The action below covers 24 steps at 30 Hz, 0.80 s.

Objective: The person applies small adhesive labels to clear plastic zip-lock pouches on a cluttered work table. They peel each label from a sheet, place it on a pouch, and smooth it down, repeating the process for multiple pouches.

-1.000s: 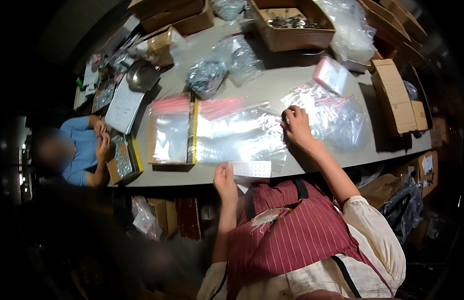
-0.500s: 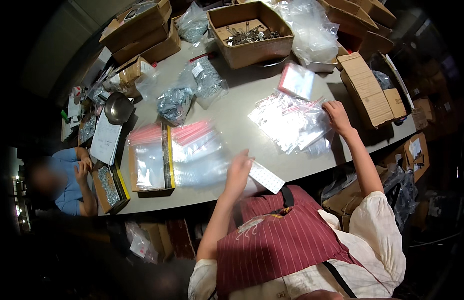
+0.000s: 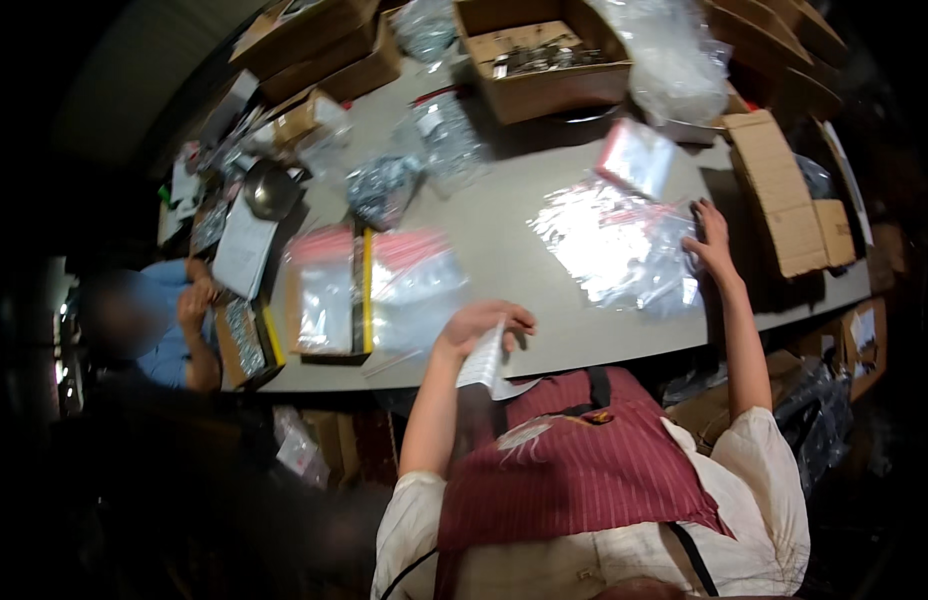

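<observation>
My left hand (image 3: 484, 325) is over the table's near edge, its fingers curled around a thin white sheet (image 3: 481, 362). The sheet tilts down in front of my apron; half a second ago it showed a printed grid, like a sheet of labels. My right hand (image 3: 712, 240) rests with fingers apart at the right edge of a spread pile of clear zip bags (image 3: 624, 250). Nothing shows between those fingers. Behind the pile lies a neat stack of red-edged zip bags (image 3: 639, 158).
Left of me, red-topped zip bags (image 3: 414, 275) fan out beside a yellow-and-black box (image 3: 329, 300). Bags of metal parts (image 3: 382, 190) lie behind them. An open carton (image 3: 544, 85) stands at the back, cardboard (image 3: 779, 195) at the right. A co-worker (image 3: 169, 320) sits far left.
My left hand has turned, tipping the sheet from lying flat to hanging steeply. My right hand's fingers have spread from a pinch at the bags' edge. The whole view has shifted.
</observation>
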Motion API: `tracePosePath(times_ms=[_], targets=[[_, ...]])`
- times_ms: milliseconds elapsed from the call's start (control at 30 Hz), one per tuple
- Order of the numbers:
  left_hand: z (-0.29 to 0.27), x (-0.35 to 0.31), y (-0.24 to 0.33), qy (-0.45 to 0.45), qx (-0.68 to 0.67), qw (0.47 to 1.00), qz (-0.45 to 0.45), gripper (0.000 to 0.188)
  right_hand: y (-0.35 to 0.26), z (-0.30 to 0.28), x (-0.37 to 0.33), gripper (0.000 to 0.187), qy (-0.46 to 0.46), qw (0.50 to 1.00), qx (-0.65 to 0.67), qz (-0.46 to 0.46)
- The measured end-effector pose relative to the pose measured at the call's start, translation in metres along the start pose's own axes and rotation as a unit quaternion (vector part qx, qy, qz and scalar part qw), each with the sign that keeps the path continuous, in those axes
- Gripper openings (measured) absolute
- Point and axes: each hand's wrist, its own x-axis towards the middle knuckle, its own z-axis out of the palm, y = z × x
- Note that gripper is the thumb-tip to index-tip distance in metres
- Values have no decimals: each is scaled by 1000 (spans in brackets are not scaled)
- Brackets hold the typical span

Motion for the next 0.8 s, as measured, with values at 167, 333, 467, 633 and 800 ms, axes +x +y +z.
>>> tracePosePath(times_ms=[167,333,467,633,800], targets=[[-4,-9,0,-127,4,987,-98,33,-46,34,-26,78,18,998,-56,16],[-17,-5,7,-183,-15,979,-87,23,-87,53,-30,78,28,995,-87,45],[-20,3,8,-136,-3,991,-12,19,-133,66,-27,81,25,995,-81,58],[-13,9,5,-58,62,987,135,44,-184,72,-20,89,-50,996,-52,42],[-11,9,1,-52,98,993,29,40,-208,56,29,114,-145,981,-126,-2]])
